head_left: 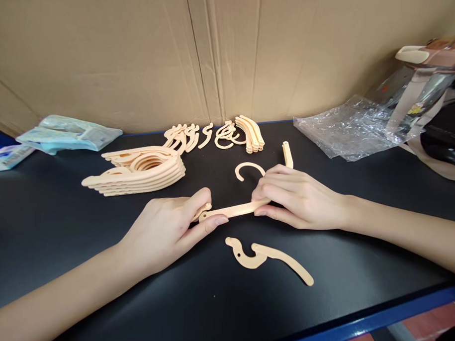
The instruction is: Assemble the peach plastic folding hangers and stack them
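My left hand (169, 228) pinches the left end of a peach plastic hanger arm (233, 209) between thumb and forefinger. My right hand (297, 198) is closed over the arm's right end, where a hook piece (248, 167) and another arm (287, 154) stick out behind the fingers. The assembly lies low over the black table (61, 219). A loose curved hanger piece (265, 256) lies flat just in front of both hands.
A stack of finished peach hangers (138, 171) lies behind my left hand. Small piles of hooks (184, 135) and arms (251, 132) sit by the cardboard wall (142, 53). Crumpled clear plastic bags (348, 127) lie back right, blue packets (64, 132) back left. The table's blue edge (375, 322) runs front right.
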`<state>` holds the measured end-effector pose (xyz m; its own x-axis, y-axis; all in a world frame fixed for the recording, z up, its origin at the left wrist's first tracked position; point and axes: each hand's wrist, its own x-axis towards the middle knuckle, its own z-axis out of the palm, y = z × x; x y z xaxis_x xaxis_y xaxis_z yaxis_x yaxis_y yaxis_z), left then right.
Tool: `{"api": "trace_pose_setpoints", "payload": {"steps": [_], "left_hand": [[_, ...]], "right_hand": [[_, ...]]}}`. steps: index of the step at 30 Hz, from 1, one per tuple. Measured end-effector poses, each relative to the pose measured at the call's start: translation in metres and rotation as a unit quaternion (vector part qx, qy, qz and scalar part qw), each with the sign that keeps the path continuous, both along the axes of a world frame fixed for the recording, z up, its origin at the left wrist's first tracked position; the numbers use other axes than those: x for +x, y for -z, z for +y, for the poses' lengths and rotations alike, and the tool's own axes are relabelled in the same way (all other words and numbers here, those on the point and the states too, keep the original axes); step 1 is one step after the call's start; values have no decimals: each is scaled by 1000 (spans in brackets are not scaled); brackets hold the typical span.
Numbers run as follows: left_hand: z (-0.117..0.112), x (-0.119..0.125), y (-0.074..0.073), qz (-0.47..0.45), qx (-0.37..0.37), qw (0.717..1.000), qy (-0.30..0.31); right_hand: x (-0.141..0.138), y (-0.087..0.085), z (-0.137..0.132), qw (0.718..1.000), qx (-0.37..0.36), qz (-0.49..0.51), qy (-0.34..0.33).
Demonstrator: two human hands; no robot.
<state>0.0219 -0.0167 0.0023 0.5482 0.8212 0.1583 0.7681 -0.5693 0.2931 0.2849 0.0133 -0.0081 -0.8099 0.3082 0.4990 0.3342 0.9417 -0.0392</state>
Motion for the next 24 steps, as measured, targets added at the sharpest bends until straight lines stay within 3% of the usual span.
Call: {"api": "trace_pose_setpoints", "payload": {"steps": [6, 14, 24], "left_hand": [[5, -4, 6, -1, 36, 999, 25], [5, -6, 10, 3, 40, 999, 12], [5, -7, 18, 15, 125, 991, 44]], "right_hand": [[1, 0, 0, 1000, 4, 4, 2], [1, -1, 1, 1000, -1, 2, 8], [1, -1, 1, 1000, -11, 3, 5]]}}
